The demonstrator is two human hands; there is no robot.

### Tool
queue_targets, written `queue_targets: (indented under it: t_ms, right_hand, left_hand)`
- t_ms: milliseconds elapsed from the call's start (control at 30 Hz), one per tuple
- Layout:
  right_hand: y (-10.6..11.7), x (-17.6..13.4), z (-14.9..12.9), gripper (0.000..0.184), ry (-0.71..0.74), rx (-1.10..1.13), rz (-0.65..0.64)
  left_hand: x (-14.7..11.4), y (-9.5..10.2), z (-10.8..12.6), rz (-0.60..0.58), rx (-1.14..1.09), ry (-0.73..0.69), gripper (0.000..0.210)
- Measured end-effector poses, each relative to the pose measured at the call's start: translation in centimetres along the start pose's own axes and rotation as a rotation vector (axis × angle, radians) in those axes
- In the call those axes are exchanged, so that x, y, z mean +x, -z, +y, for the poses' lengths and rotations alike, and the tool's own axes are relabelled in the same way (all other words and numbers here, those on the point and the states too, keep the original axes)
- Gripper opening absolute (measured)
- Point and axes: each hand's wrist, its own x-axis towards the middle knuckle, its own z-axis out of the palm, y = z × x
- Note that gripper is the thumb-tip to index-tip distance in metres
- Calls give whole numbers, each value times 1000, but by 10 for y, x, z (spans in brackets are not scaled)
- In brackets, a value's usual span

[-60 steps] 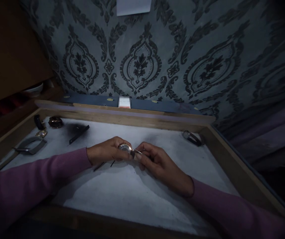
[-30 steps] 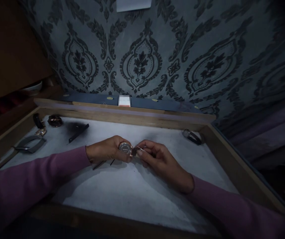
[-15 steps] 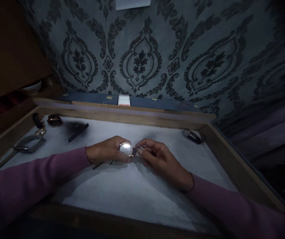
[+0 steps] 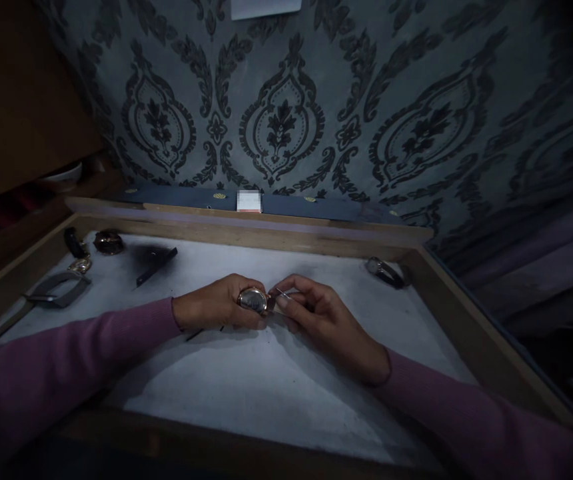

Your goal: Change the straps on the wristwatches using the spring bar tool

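My left hand (image 4: pixel 221 302) grips a round watch (image 4: pixel 252 301) with a gold-coloured rim, its face tilted up between thumb and fingers. On the watch's right side, a short dark strap piece (image 4: pixel 272 305) runs toward the fingers of my right hand (image 4: pixel 314 308). Between that hand's thumb and index finger a thin shiny metal piece (image 4: pixel 283 293) is pinched; its exact kind is too small to make out. Below the left hand, a thin dark stick-like thing (image 4: pixel 195 335) lies on the white surface, partly hidden.
The white-lined wooden tray (image 4: pixel 286 235) has raised edges all round. At its left lie a dark-strapped watch (image 4: pixel 79 265), a dark gold bracelet-like watch (image 4: pixel 108 242) and a grey strap loop (image 4: pixel 61 291). A black strip (image 4: pixel 156 267) lies behind my left hand; another watch (image 4: pixel 385 273) rests back right.
The bright glare on the watch face has gone, as the watch has tipped slightly. Both hands stay almost where they were, still on the watch and the metal piece.
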Motion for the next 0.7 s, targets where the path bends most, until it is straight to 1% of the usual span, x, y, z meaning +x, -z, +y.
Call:
queue_targets:
  t_ms: [200,367,567,700]
  right_hand:
    - [0,0,-1,21,27,-10,5]
    - [0,0,-2,18,59,-35,3]
    - [0,-1,-4,17,105,-112,6]
    - [0,-1,-7,17,106,-131,6]
  left_hand:
    - [0,-2,2,3,-13,-31,19]
    - [1,-2,0,-5,-26,-33,17]
    - [2,-1,-2,-19,-31,-43,19]
    - [1,-2,0,-27,-45,-39,18]
